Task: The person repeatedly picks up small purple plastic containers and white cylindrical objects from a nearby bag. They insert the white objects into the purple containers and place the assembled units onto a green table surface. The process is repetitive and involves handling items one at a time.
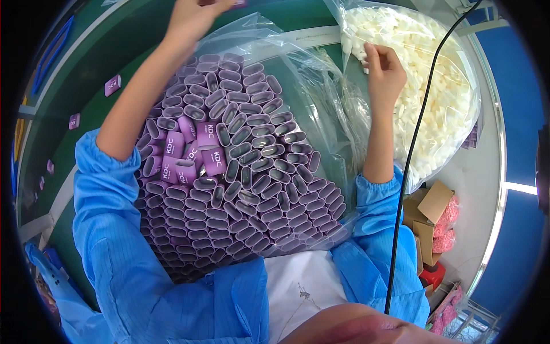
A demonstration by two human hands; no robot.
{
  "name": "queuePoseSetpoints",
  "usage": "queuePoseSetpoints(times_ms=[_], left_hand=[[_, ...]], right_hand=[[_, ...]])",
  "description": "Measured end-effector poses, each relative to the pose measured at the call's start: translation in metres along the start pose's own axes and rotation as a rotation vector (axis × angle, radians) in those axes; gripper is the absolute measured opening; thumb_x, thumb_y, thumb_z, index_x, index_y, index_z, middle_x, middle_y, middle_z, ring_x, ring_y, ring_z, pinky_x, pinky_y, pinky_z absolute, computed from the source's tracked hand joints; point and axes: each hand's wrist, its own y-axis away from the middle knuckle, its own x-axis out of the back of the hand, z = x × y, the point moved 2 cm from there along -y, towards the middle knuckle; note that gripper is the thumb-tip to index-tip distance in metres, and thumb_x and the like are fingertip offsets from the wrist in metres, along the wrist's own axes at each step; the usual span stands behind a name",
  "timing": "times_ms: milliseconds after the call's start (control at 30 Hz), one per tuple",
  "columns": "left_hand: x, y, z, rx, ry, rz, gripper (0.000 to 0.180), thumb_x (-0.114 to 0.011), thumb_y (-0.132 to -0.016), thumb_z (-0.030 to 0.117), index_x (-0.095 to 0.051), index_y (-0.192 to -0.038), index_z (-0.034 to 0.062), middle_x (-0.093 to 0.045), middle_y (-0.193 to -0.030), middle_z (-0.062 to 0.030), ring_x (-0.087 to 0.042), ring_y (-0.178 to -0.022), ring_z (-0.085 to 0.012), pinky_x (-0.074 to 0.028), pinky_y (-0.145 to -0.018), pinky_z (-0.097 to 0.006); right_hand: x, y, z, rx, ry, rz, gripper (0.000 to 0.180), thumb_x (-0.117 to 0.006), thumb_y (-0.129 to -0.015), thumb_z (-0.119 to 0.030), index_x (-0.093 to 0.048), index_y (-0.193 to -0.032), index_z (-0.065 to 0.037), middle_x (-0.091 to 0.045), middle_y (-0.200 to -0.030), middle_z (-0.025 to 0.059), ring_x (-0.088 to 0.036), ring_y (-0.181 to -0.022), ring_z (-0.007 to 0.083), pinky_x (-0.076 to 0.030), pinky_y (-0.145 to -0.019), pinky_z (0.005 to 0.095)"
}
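Note:
At the top edge my left hand (197,16) is closed at its fingertips on a purple case (239,3), both partly cut off by the frame. My right hand (385,71) is over the left side of a clear bag (470,103) full of small white pieces (418,63). Its fingers are curled together, and whatever is between them cannot be made out. Between my arms, many oval purple cases (263,143) stand packed with open ends up in a clear plastic bag (309,86). Several cases (207,136) lie on their sides among them.
Several purple cases (113,85) are spaced along the green surface (94,117) at left. A black cable (425,109) hangs in front of the white-piece bag. At lower right are cardboard boxes (427,218) and bags of pink pieces (446,226). Blue cloth shows at lower left.

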Motion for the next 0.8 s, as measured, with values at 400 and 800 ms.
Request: queuePoseSetpoints(times_ms=[400,800], left_hand=[[-0.012,0.032,0.062,-0.503,-0.71,-0.097,0.036,-0.065,-0.085,0.025,-0.059,-0.117,0.0098,-0.06,-0.115,-0.0103,-0.052,-0.111,-0.0268,-0.04,-0.096,-0.037],[-0.06,0.081,0.057,-0.496,-0.578,-0.914,0.023,-0.069,-0.077,0.011,-0.068,-0.1,0.0059,-0.067,-0.092,-0.0048,-0.057,-0.091,-0.0238,-0.044,-0.088,-0.034]], right_hand=[[-0.008,-0.021,0.063,0.455,0.684,-0.023,0.021,-0.068,-0.074,-0.007,-0.066,-0.094,-0.008,-0.064,-0.097,0.0092,-0.059,-0.096,0.0277,-0.051,-0.078,0.0383],[-0.026,0.01,0.003,0.348,0.203,0.066,0.017,-0.072,-0.077,-0.015,-0.065,-0.09,-0.007,-0.062,-0.082,0.006,-0.059,-0.071,0.0178,-0.047,-0.062,0.031]])
